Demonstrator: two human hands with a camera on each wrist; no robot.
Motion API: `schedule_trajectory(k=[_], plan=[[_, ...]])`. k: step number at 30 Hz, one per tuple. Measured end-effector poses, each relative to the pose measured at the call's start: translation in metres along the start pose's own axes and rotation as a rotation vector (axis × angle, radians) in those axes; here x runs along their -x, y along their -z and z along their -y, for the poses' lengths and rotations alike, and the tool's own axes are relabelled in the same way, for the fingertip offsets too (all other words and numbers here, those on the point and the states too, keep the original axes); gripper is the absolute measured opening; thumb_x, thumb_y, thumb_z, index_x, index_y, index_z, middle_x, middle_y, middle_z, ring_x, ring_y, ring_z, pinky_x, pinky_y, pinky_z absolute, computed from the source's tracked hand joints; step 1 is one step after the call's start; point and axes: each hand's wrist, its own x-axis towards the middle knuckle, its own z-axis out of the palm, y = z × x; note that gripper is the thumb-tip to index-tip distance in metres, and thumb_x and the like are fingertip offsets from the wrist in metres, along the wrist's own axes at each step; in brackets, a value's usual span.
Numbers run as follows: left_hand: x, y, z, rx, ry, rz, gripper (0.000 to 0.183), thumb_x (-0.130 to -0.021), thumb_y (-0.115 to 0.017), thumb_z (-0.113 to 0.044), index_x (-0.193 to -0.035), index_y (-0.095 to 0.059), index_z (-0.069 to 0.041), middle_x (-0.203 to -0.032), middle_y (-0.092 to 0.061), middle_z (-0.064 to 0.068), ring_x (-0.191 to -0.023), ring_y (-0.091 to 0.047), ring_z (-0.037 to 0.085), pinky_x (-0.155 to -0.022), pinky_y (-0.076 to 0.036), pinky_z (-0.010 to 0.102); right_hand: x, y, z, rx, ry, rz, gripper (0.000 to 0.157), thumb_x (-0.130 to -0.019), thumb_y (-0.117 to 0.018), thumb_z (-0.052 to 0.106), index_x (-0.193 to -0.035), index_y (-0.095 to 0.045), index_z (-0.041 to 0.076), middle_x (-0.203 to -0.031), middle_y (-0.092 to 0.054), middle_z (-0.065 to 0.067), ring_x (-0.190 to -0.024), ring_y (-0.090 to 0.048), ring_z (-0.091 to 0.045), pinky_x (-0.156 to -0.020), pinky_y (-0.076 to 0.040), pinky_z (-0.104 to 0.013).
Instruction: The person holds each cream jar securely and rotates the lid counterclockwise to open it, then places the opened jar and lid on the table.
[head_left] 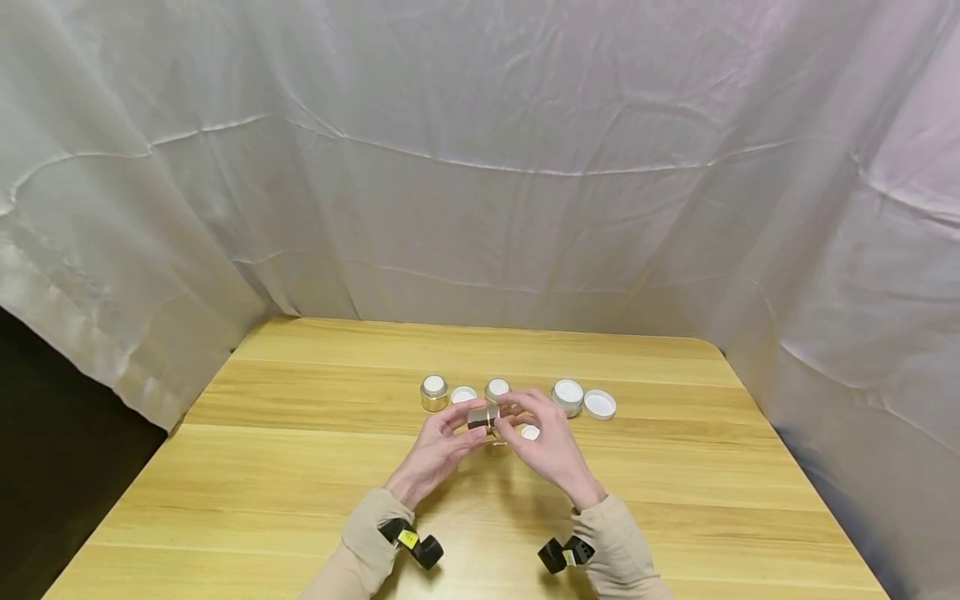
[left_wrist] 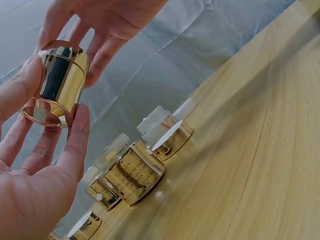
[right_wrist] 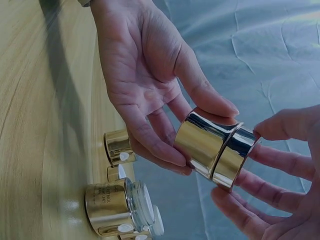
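A shiny gold cosmetic jar (head_left: 483, 418) is held in the air between both hands, lying on its side, with a seam line around its body. My left hand (head_left: 435, 447) grips one end of it, thumb on one side and fingers on the other. On the other end, the wider section in the right wrist view, my right hand (right_wrist: 145, 85) pinches with thumb and fingertips. Just below the hands stands a gold jar with printed lettering (left_wrist: 132, 172), its glass neck uncapped in the right wrist view.
Behind the hands stand a gold jar (head_left: 434, 393), another jar (head_left: 498, 387) partly hidden, and a larger jar (head_left: 567, 397) at the right. Loose lids (head_left: 600, 404) with white insides lie among them on the wooden table (head_left: 300, 467). A grey curtain (head_left: 480, 208) surrounds the table.
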Motion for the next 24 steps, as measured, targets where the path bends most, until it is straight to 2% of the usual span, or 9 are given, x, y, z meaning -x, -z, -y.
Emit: schedule_trajectory(k=[3,7,12,15,21,24], plan=[[-0.0001,-0.0002,0.0001,0.007,-0.005,0.008,0.038,-0.090,-0.069,0.001,-0.122,-0.067,-0.020,-0.125,-0.063,-0.002,-0.110,-0.065,0.011,-0.101,-0.057,0.024,-0.0001,-0.0001,-0.0001,0.009,0.023,0.013,0.032,-0.086,-0.072,0.002,-0.118,-0.069,0.002,-0.113,-0.067,-0.014,-0.095,-0.068,-0.031,-0.088,-0.064,-0.039],[-0.0001,-0.0002,0.0001,0.006,-0.007,0.010,0.038,-0.090,-0.070,0.000,-0.123,-0.066,-0.019,-0.124,-0.063,-0.002,-0.110,-0.065,0.010,-0.102,-0.056,0.024,-0.0002,-0.0016,0.0000,0.027,-0.003,0.002,0.030,-0.090,-0.072,0.010,-0.119,-0.069,0.002,-0.113,-0.067,-0.014,-0.094,-0.069,-0.028,-0.084,-0.064,-0.038],[-0.0003,-0.0007,-0.0001,0.002,-0.010,0.012,0.037,-0.090,-0.070,0.000,-0.122,-0.067,-0.019,-0.121,-0.065,-0.003,-0.109,-0.066,0.010,-0.101,-0.057,0.024,0.0001,-0.0022,0.0019,0.077,-0.087,-0.028,0.030,-0.092,-0.073,0.020,-0.118,-0.070,0.004,-0.111,-0.070,-0.012,-0.085,-0.070,-0.021,-0.075,-0.063,-0.026],[-0.0005,-0.0011,-0.0002,0.002,-0.011,0.012,0.037,-0.090,-0.070,0.001,-0.120,-0.068,-0.021,-0.120,-0.066,-0.003,-0.109,-0.066,0.010,-0.101,-0.057,0.025,-0.0001,-0.0019,0.0026,0.098,-0.096,-0.021,0.028,-0.092,-0.073,0.020,-0.118,-0.071,0.007,-0.111,-0.071,-0.012,-0.083,-0.071,-0.020,-0.073,-0.061,-0.021],[-0.0005,-0.0009,0.0001,0.003,-0.006,0.009,0.037,-0.090,-0.070,0.000,-0.119,-0.067,-0.021,-0.122,-0.066,-0.003,-0.109,-0.066,0.010,-0.101,-0.057,0.024,0.0001,-0.0001,0.0025,0.034,-0.038,0.037,0.030,-0.091,-0.071,0.008,-0.120,-0.069,0.006,-0.117,-0.068,-0.014,-0.096,-0.070,-0.026,-0.084,-0.065,-0.033],[-0.0005,-0.0006,0.0001,0.002,-0.007,0.011,0.037,-0.090,-0.071,0.000,-0.120,-0.067,-0.020,-0.122,-0.065,-0.003,-0.109,-0.066,0.010,-0.101,-0.057,0.024,0.0001,0.0003,0.0020,0.007,-0.030,0.051,0.031,-0.091,-0.070,0.008,-0.122,-0.068,0.004,-0.118,-0.066,-0.014,-0.100,-0.068,-0.028,-0.087,-0.064,-0.036]])
